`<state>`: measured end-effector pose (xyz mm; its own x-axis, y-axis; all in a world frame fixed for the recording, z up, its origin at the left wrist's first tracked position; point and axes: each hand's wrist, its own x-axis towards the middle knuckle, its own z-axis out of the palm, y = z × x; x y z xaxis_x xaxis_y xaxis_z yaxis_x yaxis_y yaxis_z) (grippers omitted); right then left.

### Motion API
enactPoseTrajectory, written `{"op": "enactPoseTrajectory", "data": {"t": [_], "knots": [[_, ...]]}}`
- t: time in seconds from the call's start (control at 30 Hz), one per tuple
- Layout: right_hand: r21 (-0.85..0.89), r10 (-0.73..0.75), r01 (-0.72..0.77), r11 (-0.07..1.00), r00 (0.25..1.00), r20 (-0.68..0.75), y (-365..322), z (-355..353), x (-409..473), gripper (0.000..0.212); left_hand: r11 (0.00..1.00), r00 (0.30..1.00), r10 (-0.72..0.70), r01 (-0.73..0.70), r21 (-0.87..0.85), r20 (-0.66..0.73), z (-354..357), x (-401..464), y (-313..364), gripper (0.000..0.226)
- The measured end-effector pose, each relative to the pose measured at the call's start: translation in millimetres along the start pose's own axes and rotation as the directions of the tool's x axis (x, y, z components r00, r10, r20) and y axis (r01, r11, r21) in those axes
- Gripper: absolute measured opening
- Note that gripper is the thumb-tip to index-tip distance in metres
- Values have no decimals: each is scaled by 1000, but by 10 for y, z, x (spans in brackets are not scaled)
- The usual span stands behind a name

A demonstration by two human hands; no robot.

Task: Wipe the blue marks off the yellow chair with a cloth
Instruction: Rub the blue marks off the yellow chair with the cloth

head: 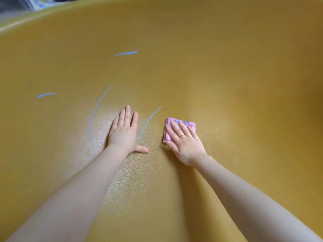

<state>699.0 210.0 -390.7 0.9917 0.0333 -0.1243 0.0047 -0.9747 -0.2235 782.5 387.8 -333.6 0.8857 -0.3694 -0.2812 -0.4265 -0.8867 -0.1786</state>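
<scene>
The yellow chair (209, 67) fills nearly my whole view, so I see only a broad, curved stretch of its textured plastic; its edges run out of frame on every side except the top left, where a pale rim curves past a blurred scrap of something bluish and grey that I cannot make out. The plastic looks shinier and grainier close to me and duller farther off.

Both my forearms reach in from the bottom, cut off below the elbows. My left hand (125, 131) lies flat on the chair, fingers straight and together, thumb stuck out to the right, holding nothing. My right hand (185, 142) presses flat on the cloth (187, 124), fingers straight and slightly spread, a ring on one of them. The hand covers the near part of the cloth, so I cannot tell its full shape; what shows is a small, folded pink piece with a bluish smudge near its far edge.

Four blue marks remain on the chair. The longest (97, 110) curves up just left of my left hand. A second streak (148, 121) slants between my two hands, its lower end reaching the edge of my left hand and apart from the cloth. A short dash (45, 95) sits well to the left, and another (126, 53) lies farther up, beyond my fingertips.
</scene>
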Motion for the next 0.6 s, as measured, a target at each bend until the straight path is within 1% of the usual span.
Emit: {"op": "enactPoseTrajectory", "data": {"t": [0.03,0.07,0.13,0.17,0.2,0.3,0.37,0.43,0.53,0.6], "knots": [[-29,5,-6,1000,999,-48,100,-78,148,109,1000,1000,-9,9,3,-1,6,24,8,135],[-57,1,-7,998,995,-102,183,-173,293,100,1000,1000,-10,10,7,1,13,42,9,136],[-114,-8,-16,993,979,-205,286,-368,590,72,1000,1000,-13,13,11,4,28,55,11,136],[-129,-15,-17,992,970,-242,299,-463,737,62,1000,1000,-16,16,14,-1,38,57,13,136],[-134,-38,0,991,960,-276,281,-555,873,58,1000,1000,-17,17,20,-8,45,62,12,136],[-144,-121,75,987,932,-342,189,-686,1142,63,1000,1000,-18,18,16,-19,59,71,-3,134],[-167,-199,153,974,930,-309,150,-571,1146,67,1000,1000,-18,18,5,-19,60,63,-20,134],[-193,-323,285,939,923,-210,96,-341,1001,74,1000,1000,-26,26,6,-17,59,56,-22,134],[-124,-433,421,899,897,-90,-11,-102,745,77,998,999,-44,44,34,-25,42,59,8,134],[-55,-505,504,862,863,-15,-23,-47,603,79,997,998,-63,64,50,-14,16,49,47,133]]}}
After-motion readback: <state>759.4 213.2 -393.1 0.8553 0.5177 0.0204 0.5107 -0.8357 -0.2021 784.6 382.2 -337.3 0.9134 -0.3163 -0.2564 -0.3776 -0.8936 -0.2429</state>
